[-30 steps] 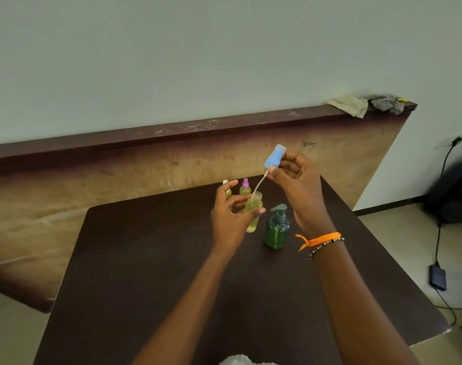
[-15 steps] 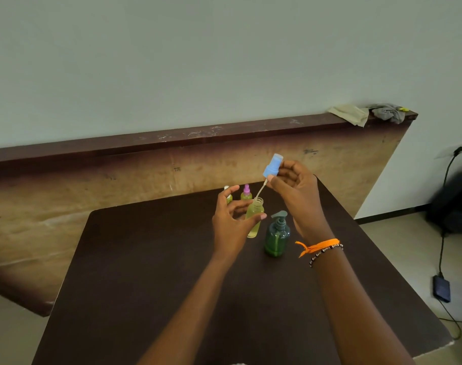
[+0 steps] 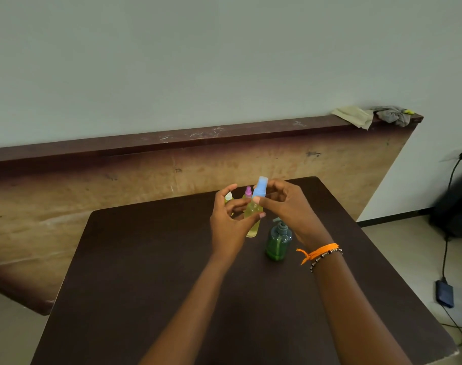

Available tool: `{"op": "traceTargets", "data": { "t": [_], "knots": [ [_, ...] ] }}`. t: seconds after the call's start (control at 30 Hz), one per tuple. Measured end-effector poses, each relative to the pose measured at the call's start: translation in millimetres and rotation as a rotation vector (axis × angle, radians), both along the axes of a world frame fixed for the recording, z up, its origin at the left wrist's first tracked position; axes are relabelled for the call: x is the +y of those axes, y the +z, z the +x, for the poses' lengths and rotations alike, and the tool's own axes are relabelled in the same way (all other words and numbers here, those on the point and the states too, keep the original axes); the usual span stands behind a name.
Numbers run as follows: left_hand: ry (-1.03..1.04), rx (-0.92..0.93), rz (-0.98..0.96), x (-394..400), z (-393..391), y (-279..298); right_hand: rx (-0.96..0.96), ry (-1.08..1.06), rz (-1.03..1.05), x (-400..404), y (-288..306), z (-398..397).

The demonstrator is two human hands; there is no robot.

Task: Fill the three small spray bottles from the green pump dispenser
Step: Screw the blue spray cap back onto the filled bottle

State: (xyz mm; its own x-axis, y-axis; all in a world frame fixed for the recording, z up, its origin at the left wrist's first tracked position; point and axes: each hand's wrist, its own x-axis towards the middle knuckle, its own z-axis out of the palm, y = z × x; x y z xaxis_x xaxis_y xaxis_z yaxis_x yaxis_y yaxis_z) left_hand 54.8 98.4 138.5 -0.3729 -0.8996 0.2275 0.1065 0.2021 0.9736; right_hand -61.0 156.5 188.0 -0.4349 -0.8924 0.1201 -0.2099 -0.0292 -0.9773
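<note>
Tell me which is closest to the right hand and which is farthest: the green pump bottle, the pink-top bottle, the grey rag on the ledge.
From the right hand in the head view:
1. Pink-top bottle, just left of its fingertips, at the table's back.
2. Green pump bottle, on the table below the wrist. These two are close to call.
3. Grey rag, far up on the ledge, to the right.

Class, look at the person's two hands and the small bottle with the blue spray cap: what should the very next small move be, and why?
Probably twist the blue spray cap down tight. The right hand pinches the cap, which sits at the neck of the small yellow-filled bottle gripped by the left hand. Whether it is fully seated is unclear. The green pump dispenser stands untouched beside them.
</note>
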Motion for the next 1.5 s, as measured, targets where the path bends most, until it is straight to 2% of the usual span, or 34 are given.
{"op": "traceTargets", "data": {
  "t": [0.2, 0.3, 0.5, 0.63, 0.7, 0.97, 1.03, 1.17, 1.27, 1.43, 1.5],
  "knots": [
    [-0.02, -0.002, 0.002, -3.4, 0.7, 0.8, 0.011, 0.158, 0.059, 1.7, 1.8, -5.1],
    [-0.036, 0.005, 0.012, -4.5, 0.0, 2.4, 0.014, 0.107, 0.067, 0.3, 2.1, -7.3],
    [-0.067, 0.03, -0.001, -1.8, 0.0, 5.0, 0.139, -0.004, 0.151, -2.8, -3.5, -8.0],
    [-0.062, 0.033, 0.026, -4.0, -0.1, 5.2, -0.009, 0.108, 0.032, 2.0, 1.2, -8.2],
    [-0.057, 0.047, 0.028, -4.6, 0.0, 6.4, -0.022, 0.138, 0.005, 4.0, 3.4, -7.9],
    [-0.045, 0.038, -0.013, -2.6, -0.8, 9.9, 0.025, -0.138, 0.009, -5.9, 1.6, 6.6],
    [-0.046, 0.042, -0.009, -3.8, 0.7, 10.3, 0.011, -0.078, 0.015, -3.1, 2.7, 5.7],
    [-0.026, 0.035, 0.006, -5.8, 2.6, 11.1, -0.153, 0.13, -0.071, 7.0, 6.6, -6.2],
    [-0.033, 0.036, 0.0, -6.0, 2.4, 11.4, -0.131, 0.172, -0.087, 8.4, 5.6, -7.6],
    [-0.057, 0.024, -0.034, -4.4, 2.9, 13.5, -0.046, -0.005, -0.052, 3.3, 5.4, -1.2],
    [-0.059, 0.012, -0.045, -3.1, 2.7, 13.2, -0.024, 0.022, -0.014, 2.8, 5.3, -1.9]
  ]
}}
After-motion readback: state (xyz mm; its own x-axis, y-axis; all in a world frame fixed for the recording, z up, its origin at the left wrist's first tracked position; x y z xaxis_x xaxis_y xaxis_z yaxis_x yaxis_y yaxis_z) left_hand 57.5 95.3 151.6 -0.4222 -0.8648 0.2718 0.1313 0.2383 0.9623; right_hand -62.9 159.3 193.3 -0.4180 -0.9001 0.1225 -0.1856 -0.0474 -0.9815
